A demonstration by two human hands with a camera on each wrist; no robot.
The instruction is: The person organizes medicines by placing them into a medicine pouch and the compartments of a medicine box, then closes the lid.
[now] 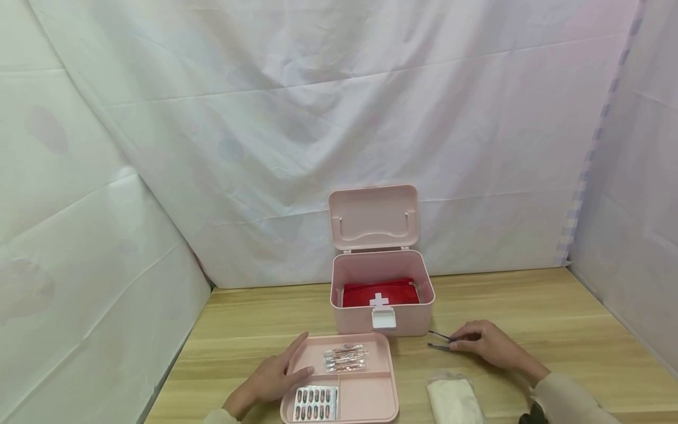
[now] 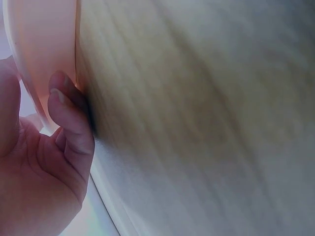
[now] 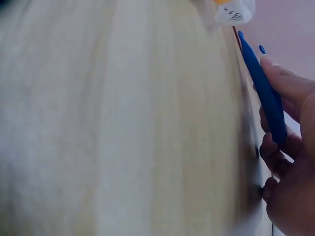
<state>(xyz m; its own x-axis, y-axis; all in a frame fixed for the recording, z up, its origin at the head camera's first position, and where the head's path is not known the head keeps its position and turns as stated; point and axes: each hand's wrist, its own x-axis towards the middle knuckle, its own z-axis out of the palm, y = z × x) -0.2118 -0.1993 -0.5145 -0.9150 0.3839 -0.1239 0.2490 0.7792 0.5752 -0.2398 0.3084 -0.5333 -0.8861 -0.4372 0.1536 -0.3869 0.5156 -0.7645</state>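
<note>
In the head view my left hand [image 1: 270,374] holds the left wall of a pink divided tray [image 1: 368,396], thumb over the inside and fingers along the outside. The left wrist view shows curled fingers [image 2: 71,110] against the tray's outer wall [image 2: 44,39], close to the table. My right hand [image 1: 489,344] pinches blue tweezers [image 3: 266,88] between thumb and fingers, just right of an open pink box [image 1: 352,321]. The two tweezer tips stand apart and point left. Small clear packets [image 1: 345,358] lie in the tray's back compartment, and a capsule blister pack [image 1: 315,403] in its front left one.
Inside the box is a red pouch [image 1: 355,296]; a white cross shows at the front. Its lid [image 1: 373,218] stands raised behind. A cream packet in clear wrap [image 1: 455,401] lies right of the tray. White cloth [image 1: 265,147] hangs around the wooden table [image 1: 254,312].
</note>
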